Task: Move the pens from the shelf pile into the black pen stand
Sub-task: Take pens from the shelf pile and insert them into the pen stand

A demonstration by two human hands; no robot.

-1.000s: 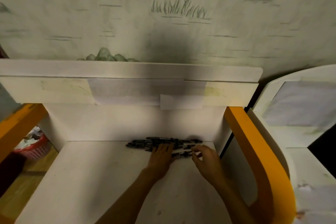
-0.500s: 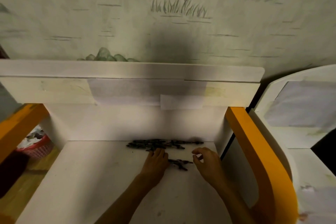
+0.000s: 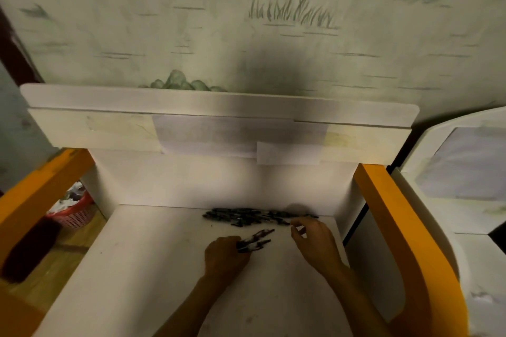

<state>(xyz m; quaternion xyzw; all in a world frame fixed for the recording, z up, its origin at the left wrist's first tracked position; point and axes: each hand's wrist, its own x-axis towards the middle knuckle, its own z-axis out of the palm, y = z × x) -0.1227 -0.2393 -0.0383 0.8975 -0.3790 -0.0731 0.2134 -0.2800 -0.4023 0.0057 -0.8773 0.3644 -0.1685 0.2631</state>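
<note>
While the pile of pens (image 3: 257, 217) lies just right of centre in the head view, long axes running left to right along the back of the white shelf (image 3: 153, 260), the left hand (image 3: 224, 256) below it is closed around a few pens (image 3: 256, 241) whose tips angle toward the upper right. The right hand (image 3: 315, 243) sits at the pile's right end, fingers loosely curled and parted, with nothing visibly pinched.

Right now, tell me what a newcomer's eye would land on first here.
First, the dark pile of pens lying against the back wall of the white shelf. Next, the left hand gripping a few pens just in front of it, and the right hand pinching at the pile's right end. Bright orange side panels frame both sides.
</note>
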